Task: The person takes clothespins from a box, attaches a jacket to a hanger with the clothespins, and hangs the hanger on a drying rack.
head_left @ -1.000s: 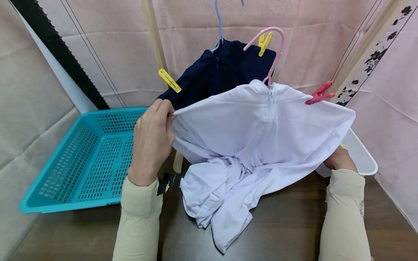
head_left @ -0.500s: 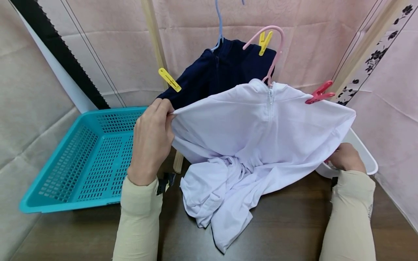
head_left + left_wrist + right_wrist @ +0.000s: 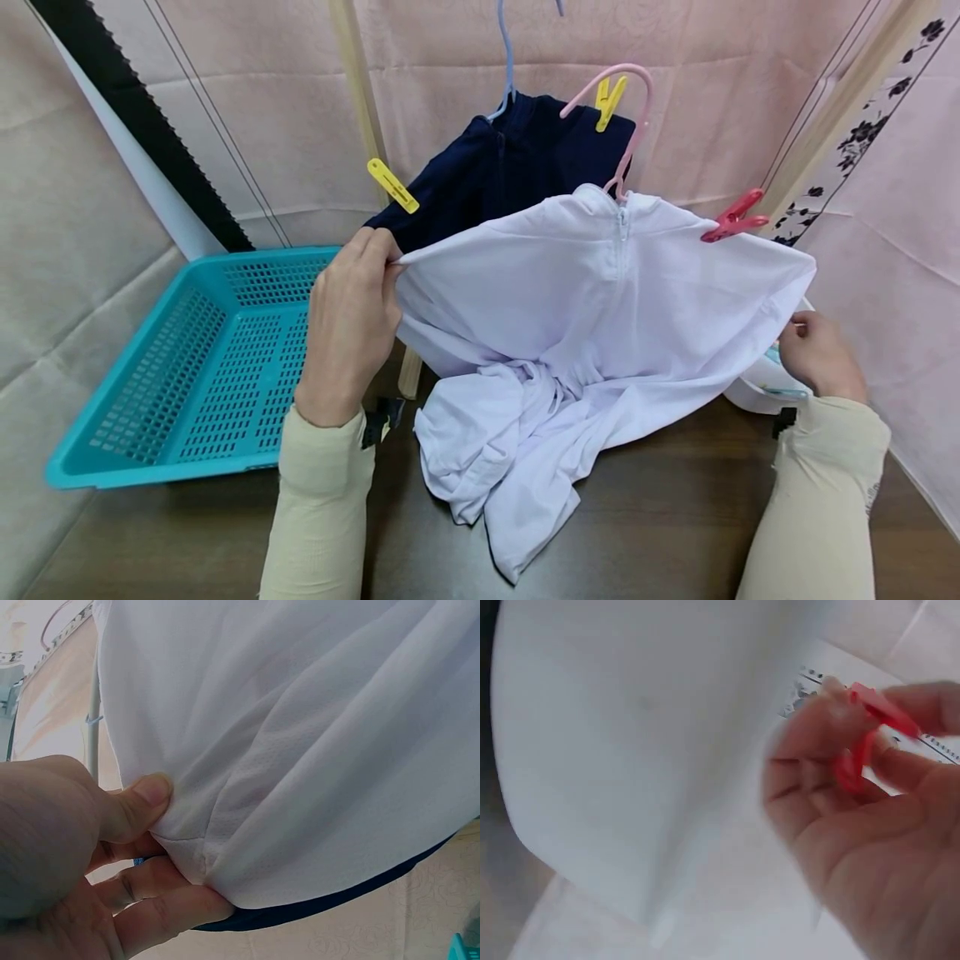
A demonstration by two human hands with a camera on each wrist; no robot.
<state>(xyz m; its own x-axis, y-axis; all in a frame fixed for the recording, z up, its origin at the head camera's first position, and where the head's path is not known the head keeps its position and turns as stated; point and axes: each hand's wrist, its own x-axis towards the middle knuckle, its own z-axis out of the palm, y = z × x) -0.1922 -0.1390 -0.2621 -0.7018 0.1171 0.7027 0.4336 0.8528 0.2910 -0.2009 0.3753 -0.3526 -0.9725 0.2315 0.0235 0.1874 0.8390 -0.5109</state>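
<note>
A white zip-neck shirt [image 3: 510,283] hangs on a pink hanger [image 3: 637,125], its lower part bunched on the table. My left hand [image 3: 348,333] pinches its left shoulder end between thumb and fingers, as the left wrist view also shows. One red clothespin [image 3: 735,221] is clipped on the shirt's right shoulder. My right hand [image 3: 825,354] is beside the drooping right side of the shirt, over a white bin [image 3: 753,392]. Its fingers hold another red clothespin [image 3: 881,709], visible in the right wrist view, which is blurred.
Behind hangs a navy zip-neck garment [image 3: 517,150] on a blue hanger [image 3: 507,58], with yellow clothespins [image 3: 393,185] on both shoulders. A turquoise basket [image 3: 67,467] stands at the left. Wooden posts [image 3: 356,75] rise on either side.
My right hand has come up out of the white bin, moving right, and now has a red clothespin in its fingers. My left hand keeps its pinch in the same place.
</note>
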